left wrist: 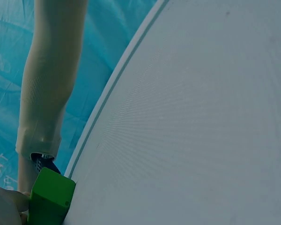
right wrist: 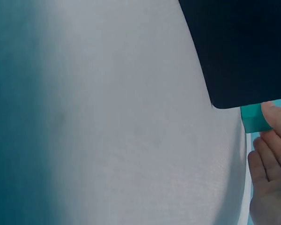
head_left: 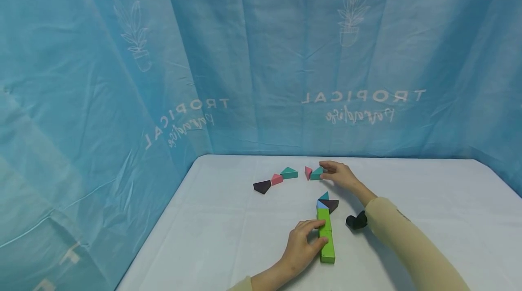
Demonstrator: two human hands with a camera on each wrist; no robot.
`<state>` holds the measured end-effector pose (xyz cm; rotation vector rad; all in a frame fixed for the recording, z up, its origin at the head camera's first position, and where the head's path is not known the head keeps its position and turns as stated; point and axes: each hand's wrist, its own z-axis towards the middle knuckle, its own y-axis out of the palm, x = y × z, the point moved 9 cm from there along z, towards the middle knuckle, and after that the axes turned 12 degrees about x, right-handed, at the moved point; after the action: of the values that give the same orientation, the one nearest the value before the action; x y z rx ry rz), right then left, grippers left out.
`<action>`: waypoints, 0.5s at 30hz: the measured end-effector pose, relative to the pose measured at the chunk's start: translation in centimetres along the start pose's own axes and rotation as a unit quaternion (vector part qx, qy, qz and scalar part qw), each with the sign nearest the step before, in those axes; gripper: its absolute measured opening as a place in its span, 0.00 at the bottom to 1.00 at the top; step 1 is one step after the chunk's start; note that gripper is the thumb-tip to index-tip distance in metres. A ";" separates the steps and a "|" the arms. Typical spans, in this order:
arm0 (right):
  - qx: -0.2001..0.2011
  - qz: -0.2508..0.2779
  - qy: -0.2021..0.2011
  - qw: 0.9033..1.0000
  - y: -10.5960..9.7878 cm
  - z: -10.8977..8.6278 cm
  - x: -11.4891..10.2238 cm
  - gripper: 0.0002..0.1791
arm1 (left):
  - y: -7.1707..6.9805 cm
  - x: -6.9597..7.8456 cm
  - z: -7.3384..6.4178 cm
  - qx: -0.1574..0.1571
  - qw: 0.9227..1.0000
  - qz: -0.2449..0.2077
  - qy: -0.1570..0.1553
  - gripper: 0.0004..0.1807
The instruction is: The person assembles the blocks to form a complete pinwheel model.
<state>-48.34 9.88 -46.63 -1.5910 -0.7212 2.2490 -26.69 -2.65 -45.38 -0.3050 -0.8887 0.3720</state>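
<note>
Two green blocks [head_left: 328, 251] lie end to end in a line on the white table. My left hand [head_left: 301, 244] is at their left side, its thumb touching the nearer block and a finger the farther one. In the left wrist view, one green block [left wrist: 52, 197] shows beside the fingers. At the back, my right hand [head_left: 340, 177] pinches a teal triangular block [head_left: 316, 174] between thumb and fingers. A red block [head_left: 307, 172] is close to its left. Beyond the green blocks are a light blue triangle [head_left: 321, 205], a dark triangular block [head_left: 331, 205] and a small teal triangle [head_left: 324, 196].
Farther left, a black four-sided block [head_left: 262, 186], a red block [head_left: 277, 179] and a teal triangle [head_left: 289, 173] form a slanting row. A black rounded object [head_left: 356, 221] shows beside the right sleeve. Blue printed cloth [head_left: 277, 69] hangs behind the table [head_left: 195, 236].
</note>
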 end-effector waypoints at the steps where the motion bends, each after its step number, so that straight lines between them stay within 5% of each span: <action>1: 0.001 -0.002 0.000 1.000 -0.1 0.0 -0.1 0.29 | 0.0 0.0 0.0 0.000 1.000 0.001 0.001 0.19; 15: -0.016 0.071 -0.003 0.997 -2.1 -0.7 -1.4 0.32 | -0.1 0.2 0.0 0.012 1.000 0.007 0.019 0.19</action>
<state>-47.27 11.11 -44.56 -1.7004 -0.6680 2.3525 -26.57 -2.63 -45.21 -0.2949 -0.8447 0.3890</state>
